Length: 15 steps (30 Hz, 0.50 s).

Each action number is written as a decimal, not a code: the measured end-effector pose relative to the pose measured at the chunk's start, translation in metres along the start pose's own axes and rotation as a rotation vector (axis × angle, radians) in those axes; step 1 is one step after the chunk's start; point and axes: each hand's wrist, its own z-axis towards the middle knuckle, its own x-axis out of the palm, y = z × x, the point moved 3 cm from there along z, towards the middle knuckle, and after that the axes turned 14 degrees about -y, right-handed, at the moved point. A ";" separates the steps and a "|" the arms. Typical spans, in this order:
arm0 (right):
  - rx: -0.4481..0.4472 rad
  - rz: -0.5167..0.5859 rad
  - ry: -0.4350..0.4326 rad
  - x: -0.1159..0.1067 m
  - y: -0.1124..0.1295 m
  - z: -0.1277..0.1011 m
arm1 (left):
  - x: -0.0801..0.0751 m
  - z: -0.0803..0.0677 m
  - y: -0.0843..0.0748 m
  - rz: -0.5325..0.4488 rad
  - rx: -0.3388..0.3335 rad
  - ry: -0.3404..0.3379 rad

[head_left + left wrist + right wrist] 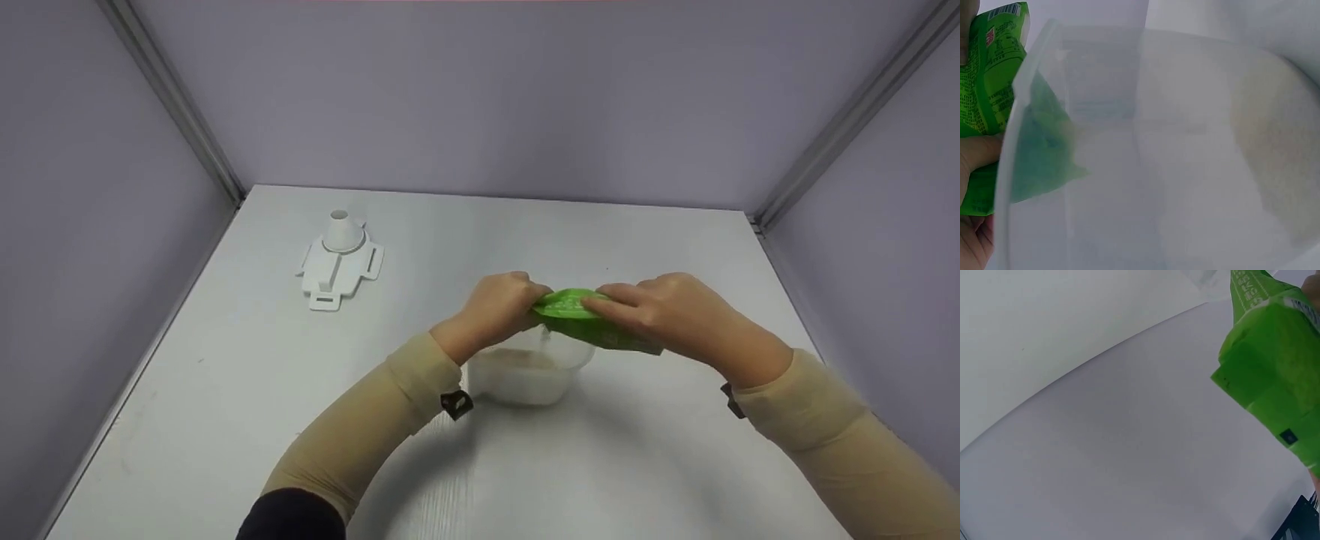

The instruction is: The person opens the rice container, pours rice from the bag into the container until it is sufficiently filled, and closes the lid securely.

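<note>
A green printed bag [600, 328] is tilted over a translucent plastic tub [521, 384]. My left hand [499, 309] grips the bag's left end, right above the tub's rim. Farther right, my right hand [667, 309] holds the body of the bag, thumb and fingers on either side. A thin pale stream drops from the bag's left end into the tub. Beige, fine-grained contents [1280, 140] lie at the tub's bottom in the left wrist view. The bag's folded bottom end [1269, 382] shows in the right wrist view, where my right hand is mostly hidden.
A white plastic piece with a cone and slotted tabs [341, 270] lies at the back left of the white table [225, 390]. Grey panels [480, 97] enclose the table at the back and both sides.
</note>
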 end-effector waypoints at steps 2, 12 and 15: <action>-0.010 -0.002 -0.018 0.002 0.001 0.004 | -0.005 -0.002 0.002 0.003 -0.003 0.000; -0.048 0.035 -0.062 0.015 0.007 0.018 | -0.022 -0.017 0.012 0.032 -0.034 0.056; -0.055 0.040 -0.060 0.019 0.008 0.022 | -0.026 -0.021 0.014 0.033 -0.043 0.070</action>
